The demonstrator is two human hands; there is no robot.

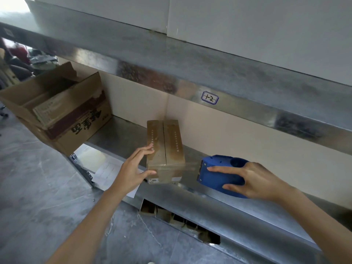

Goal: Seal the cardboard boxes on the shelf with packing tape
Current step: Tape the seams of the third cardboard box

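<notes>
Cardboard box (165, 149): small, flaps closed, standing at the front edge of the metal shelf (122, 134), with its top seam running away from me.
Left hand (135, 168): I clasp the box's near left corner, fingers on top and thumb on the front face.
Right hand (255, 180): I grip the blue tape dispenser (219, 168), just right of the box.
Tape (192, 165): a clear strip appears to span from box front to dispenser.
Open carton (76, 119): well to the left, on the same shelf.
</notes>
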